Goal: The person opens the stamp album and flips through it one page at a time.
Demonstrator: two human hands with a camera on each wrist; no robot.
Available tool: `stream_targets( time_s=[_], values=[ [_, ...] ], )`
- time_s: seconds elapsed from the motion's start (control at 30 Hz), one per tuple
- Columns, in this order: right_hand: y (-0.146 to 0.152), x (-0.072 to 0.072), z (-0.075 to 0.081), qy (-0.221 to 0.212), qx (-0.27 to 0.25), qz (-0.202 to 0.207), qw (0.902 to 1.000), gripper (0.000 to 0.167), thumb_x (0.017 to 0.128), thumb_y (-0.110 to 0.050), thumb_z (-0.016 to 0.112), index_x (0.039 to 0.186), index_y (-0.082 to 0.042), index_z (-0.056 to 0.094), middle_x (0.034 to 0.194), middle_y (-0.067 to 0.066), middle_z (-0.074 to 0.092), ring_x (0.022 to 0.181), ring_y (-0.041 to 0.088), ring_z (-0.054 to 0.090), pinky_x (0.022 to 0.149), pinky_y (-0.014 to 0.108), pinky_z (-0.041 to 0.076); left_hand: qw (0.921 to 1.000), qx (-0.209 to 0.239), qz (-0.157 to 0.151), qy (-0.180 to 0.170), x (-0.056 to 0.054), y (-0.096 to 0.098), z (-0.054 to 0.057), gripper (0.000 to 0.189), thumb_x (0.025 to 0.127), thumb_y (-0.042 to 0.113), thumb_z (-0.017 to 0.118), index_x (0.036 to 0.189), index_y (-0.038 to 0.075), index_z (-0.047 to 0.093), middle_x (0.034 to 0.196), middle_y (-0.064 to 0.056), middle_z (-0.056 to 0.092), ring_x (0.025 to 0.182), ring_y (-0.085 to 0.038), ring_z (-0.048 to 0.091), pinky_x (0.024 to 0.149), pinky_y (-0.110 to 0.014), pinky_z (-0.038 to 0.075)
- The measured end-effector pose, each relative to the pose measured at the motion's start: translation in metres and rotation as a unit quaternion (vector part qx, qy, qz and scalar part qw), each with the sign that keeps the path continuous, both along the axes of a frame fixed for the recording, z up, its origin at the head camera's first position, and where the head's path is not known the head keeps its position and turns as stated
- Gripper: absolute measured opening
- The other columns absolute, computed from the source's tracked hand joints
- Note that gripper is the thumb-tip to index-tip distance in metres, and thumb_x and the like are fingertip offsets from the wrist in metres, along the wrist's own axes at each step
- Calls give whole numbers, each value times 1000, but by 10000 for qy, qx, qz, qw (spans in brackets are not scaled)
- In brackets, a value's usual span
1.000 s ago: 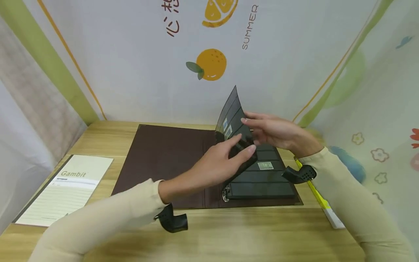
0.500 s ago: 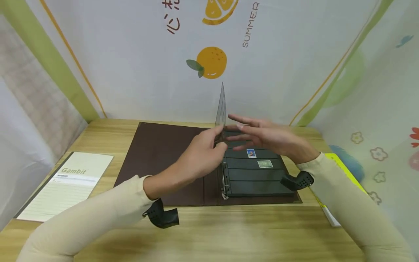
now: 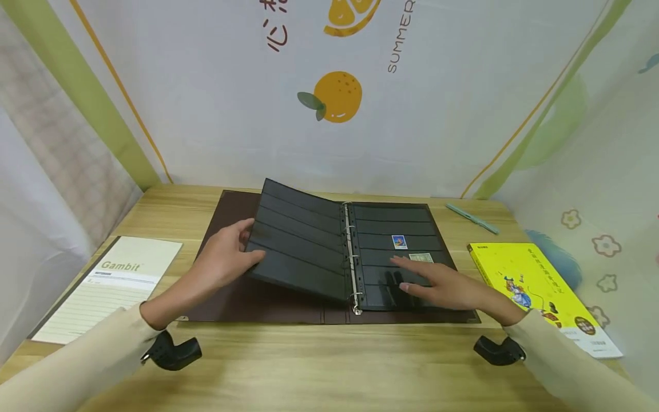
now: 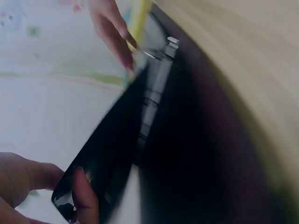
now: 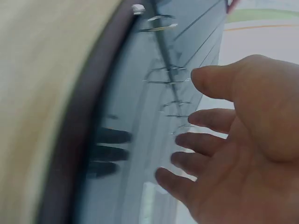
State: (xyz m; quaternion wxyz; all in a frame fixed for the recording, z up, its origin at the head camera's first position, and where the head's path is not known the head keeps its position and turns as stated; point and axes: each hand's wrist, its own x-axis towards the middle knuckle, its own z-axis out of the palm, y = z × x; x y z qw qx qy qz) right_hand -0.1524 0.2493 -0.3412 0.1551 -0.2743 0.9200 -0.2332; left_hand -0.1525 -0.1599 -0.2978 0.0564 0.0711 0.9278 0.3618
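A dark brown ring-binder stamp album (image 3: 226, 306) lies spread on the table, with metal rings (image 3: 352, 257) along its spine. My left hand (image 3: 221, 254) pinches the outer edge of a black stock page (image 3: 298, 237), thumb on top. That page slants up off the left cover. Over the right-hand black page (image 3: 391, 213), my right hand (image 3: 448, 286) hovers with its fingers spread and holds nothing; the right wrist view shows its fingers (image 5: 201, 142) apart from the page. A blue stamp (image 3: 399, 242) and a green stamp (image 3: 421, 257) sit in that page's strips.
A pale "Gambit" notebook (image 3: 110, 280) lies on the wooden table (image 3: 309, 366) at the left. On the right is a yellow book (image 3: 525, 280), with a slim light-green tool (image 3: 472, 218) behind it. A printed fruit curtain (image 3: 231, 114) hangs behind the table.
The black page has swung over from the right to the left, carried by my left hand. My right hand has left the page's edge and lowered over the right-hand page.
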Motion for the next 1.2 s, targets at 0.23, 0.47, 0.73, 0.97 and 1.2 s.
stream_targets(
  time_s=[0.23,0.47,0.73,0.97,1.2],
  values=[
    [8,18,-33,606,-110,-186,9979,65,103,-33,59,157,-7,36,166,17,28,152,43,28,113,61,37,9979,-587,-245,-135,-1,-16,-41,75,91,20,74,147,-16,39,121,-30,61,61,-21,49,59,-34,41],
    [6,31,-55,761,-51,-333,9965,67,103,-34,59,161,-16,29,169,9,24,155,41,20,116,65,31,9871,-1533,-430,135,-1,-16,-60,71,88,22,80,138,-18,50,115,-33,62,107,-46,61,78,-49,56],
    [8,32,-66,1011,238,-309,9941,64,105,-38,54,161,-19,30,168,5,27,155,41,20,117,65,29,9770,-2053,-532,218,3,-9,-64,66,89,21,79,136,-18,53,119,-40,55,89,-36,61,59,-36,51],
    [18,5,-34,1218,-242,-519,9909,69,104,-28,59,162,-14,25,167,14,26,152,45,25,117,64,30,9591,-2301,-705,1490,12,-3,-66,61,89,24,79,131,-16,58,111,-34,55,77,-30,57,53,-33,49],
    [50,-88,-4,-61,-403,-1616,9860,73,110,-41,39,164,-10,1,169,23,10,153,49,17,118,67,24,9033,-2807,-2045,2518,8,19,-72,62,99,43,62,150,9,51,154,-25,44,139,-43,45,99,-57,49]
  ],
)
